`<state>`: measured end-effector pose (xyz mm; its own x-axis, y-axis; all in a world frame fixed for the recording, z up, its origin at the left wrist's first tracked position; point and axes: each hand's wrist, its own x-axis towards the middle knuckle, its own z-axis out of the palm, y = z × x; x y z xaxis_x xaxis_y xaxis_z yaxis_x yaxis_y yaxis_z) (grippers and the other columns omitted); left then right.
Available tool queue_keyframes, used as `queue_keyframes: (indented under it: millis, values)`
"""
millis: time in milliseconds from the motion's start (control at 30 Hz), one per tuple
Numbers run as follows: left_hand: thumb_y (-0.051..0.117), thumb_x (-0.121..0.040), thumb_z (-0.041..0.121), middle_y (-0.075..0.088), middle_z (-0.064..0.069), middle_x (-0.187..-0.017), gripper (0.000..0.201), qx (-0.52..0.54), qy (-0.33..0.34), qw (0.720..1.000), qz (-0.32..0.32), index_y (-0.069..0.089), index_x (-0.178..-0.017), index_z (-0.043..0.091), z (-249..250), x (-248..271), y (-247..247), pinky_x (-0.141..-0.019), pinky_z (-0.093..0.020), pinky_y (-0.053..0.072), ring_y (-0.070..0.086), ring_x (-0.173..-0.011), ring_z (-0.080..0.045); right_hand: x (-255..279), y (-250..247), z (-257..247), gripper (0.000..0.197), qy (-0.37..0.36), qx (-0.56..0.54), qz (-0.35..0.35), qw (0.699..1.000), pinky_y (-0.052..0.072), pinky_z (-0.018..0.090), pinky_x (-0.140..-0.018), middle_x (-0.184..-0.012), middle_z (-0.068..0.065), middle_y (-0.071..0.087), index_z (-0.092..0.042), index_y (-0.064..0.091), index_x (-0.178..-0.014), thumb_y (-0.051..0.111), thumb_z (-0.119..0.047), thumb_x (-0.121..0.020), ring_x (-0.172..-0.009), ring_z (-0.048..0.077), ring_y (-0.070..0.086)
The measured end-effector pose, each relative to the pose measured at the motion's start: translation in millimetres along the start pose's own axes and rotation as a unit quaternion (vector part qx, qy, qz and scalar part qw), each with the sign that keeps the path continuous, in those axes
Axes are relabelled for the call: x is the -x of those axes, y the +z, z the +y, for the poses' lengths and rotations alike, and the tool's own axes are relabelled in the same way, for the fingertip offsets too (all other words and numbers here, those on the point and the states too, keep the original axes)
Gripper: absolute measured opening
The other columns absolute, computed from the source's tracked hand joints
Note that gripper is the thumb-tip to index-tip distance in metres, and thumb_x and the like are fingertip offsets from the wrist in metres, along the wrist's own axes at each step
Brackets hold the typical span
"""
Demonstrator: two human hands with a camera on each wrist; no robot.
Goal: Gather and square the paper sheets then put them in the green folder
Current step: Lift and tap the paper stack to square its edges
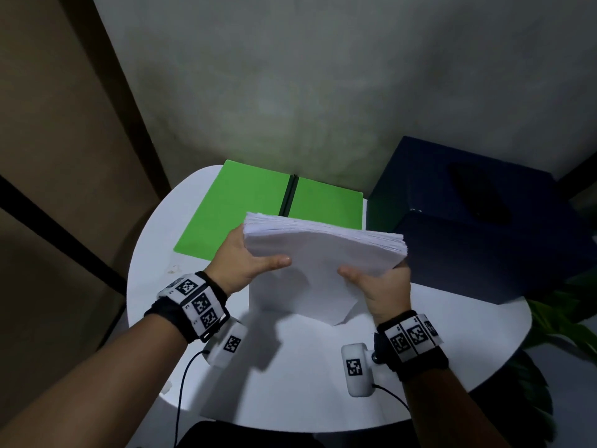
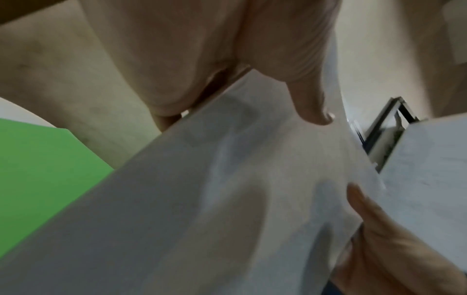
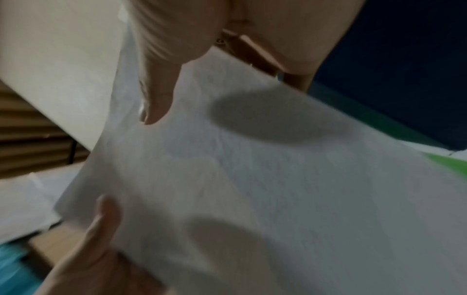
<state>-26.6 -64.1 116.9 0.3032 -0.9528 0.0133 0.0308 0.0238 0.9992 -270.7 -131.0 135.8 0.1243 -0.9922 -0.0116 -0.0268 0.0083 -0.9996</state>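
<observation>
A thick stack of white paper sheets (image 1: 323,253) is held up on edge above the round white table (image 1: 290,383), tilted toward me. My left hand (image 1: 248,257) grips its left side, thumb across the near face. My right hand (image 1: 378,282) grips its right side, thumb on the near face too. The left wrist view shows the paper sheets (image 2: 227,199) under my left hand's thumb (image 2: 310,103); the right wrist view shows the paper sheets (image 3: 252,179) under my right hand's thumb (image 3: 156,95). The green folder (image 1: 239,205) lies open and flat behind the stack.
A dark blue box (image 1: 484,221) stands at the table's right rear, close to the stack's right edge. A grey wall (image 1: 323,92) rises just behind the table. Green plant leaves (image 1: 562,312) sit off the right rim.
</observation>
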Motion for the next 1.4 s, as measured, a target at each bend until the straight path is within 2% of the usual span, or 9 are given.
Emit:
queue_keyframes:
  millis: [133, 300, 500, 633, 867, 1100, 1267, 1333, 1400]
  values:
    - [0.083, -0.065, 0.007, 0.077, 0.015, -0.092, 0.042, -0.016, 0.009, 0.999, 0.034, 0.07, -0.104, 0.016, 5.6, -0.9, 12.5, -0.082, -0.022, 0.055, 0.072, -0.089, -0.005, 5.1, 8.3, -7.4, 0.049, 0.036, -0.013, 0.031, 0.999, 0.057, 0.028, -0.078, -0.082, -0.009, 0.071, -0.021, 0.059, -0.088, 0.089, -0.024, -0.049, -0.067, -0.007, 0.068]
    - [0.082, -0.07, 0.002, 0.077, 0.008, -0.091, 0.036, 0.0, 0.052, 0.994, 0.098, 0.071, -0.103, 0.009, 8.6, 5.0, 15.9, -0.079, -0.024, 0.057, 0.072, -0.087, -0.01, 11.9, 8.1, -17.8, 0.037, 0.006, -0.032, 0.042, 0.999, 0.048, 0.003, -0.06, -0.064, -0.016, 0.068, -0.023, 0.055, -0.08, 0.08, 0.004, -0.071, -0.06, -0.014, 0.063]
    - [0.073, -0.078, 0.047, 0.062, 0.011, -0.107, 0.051, -0.056, 0.101, 0.989, 0.095, 0.049, -0.116, 0.023, 14.4, 18.7, 12.9, -0.089, -0.022, 0.048, 0.061, -0.102, -0.009, 14.5, 10.4, -20.4, 0.031, -0.099, -0.003, 0.058, 0.993, 0.055, 0.029, -0.081, -0.086, -0.009, 0.071, -0.03, 0.066, -0.098, 0.082, -0.025, -0.071, -0.083, 0.01, 0.066]
    - [0.044, -0.097, 0.027, 0.058, 0.009, -0.101, 0.022, -0.087, 0.164, 0.967, 0.176, 0.055, -0.109, 0.012, 33.3, 15.1, 27.4, -0.083, -0.013, 0.038, 0.054, -0.094, 0.0, 12.3, 17.9, -26.9, 0.016, -0.133, -0.016, 0.114, 0.984, 0.053, 0.052, -0.082, -0.084, -0.004, 0.069, -0.032, 0.068, -0.091, 0.068, -0.038, -0.076, -0.082, 0.022, 0.064]
    - [0.048, -0.08, 0.077, 0.052, -0.003, -0.109, 0.076, 0.014, 0.097, 0.991, 0.089, 0.045, -0.128, 0.019, 15.9, 10.3, 16.4, -0.086, -0.03, 0.041, 0.051, -0.095, -0.014, 10.4, 10.2, -3.8, 0.052, -0.075, 0.033, 0.056, 0.995, 0.053, 0.039, -0.091, -0.105, 0.0, 0.067, -0.032, 0.066, -0.102, 0.092, -0.025, -0.057, -0.101, 0.024, 0.065]
    - [0.071, -0.063, 0.075, 0.054, -0.007, -0.122, 0.1, 0.002, 0.066, 0.994, 0.083, 0.029, -0.137, 0.021, 20.2, 2.4, 14.0, -0.093, -0.035, 0.046, 0.06, -0.104, -0.01, 8.1, 18.9, -11.2, 0.043, 0.029, -0.011, 0.09, 0.995, 0.055, 0.024, -0.077, -0.083, -0.009, 0.068, -0.012, 0.06, -0.096, 0.089, -0.007, -0.063, -0.077, 0.005, 0.069]
    - [0.072, -0.066, 0.067, 0.041, 0.006, -0.145, 0.094, -0.436, 0.274, 0.85, 0.11, 0.036, -0.145, 0.029, 77.7, -0.3, 16.1, -0.113, -0.048, 0.027, 0.036, -0.138, -0.02, -3.8, 26.5, -40.1, 0.019, -0.141, 0.084, -0.015, 0.986, 0.057, 0.026, -0.064, -0.074, -0.004, 0.076, -0.015, 0.074, -0.083, 0.087, -0.01, -0.069, -0.067, 0.01, 0.07]
    - [0.068, -0.072, 0.064, 0.058, 0.008, -0.127, 0.06, -0.573, 0.262, 0.775, 0.039, 0.054, -0.123, 0.038, 87.7, -3.5, 28.3, -0.106, -0.049, 0.034, 0.052, -0.124, -0.021, -8.5, 34.5, -45.7, 0.02, -0.221, 0.182, -0.043, 0.957, 0.056, 0.037, -0.062, -0.072, 0.003, 0.073, -0.015, 0.073, -0.083, 0.086, -0.025, -0.072, -0.065, 0.022, 0.068]
    - [0.064, -0.08, 0.055, 0.069, -0.001, -0.086, 0.031, -0.55, 0.228, 0.803, 0.011, 0.058, -0.093, 0.028, 89.6, -6.6, 30.4, -0.076, -0.043, 0.05, 0.066, -0.087, -0.03, -11.0, 39.9, -45.8, 0.021, -0.248, 0.22, -0.024, 0.943, 0.056, 0.038, -0.066, -0.076, 0.001, 0.071, -0.019, 0.071, -0.084, 0.085, -0.025, -0.071, -0.072, 0.022, 0.067]
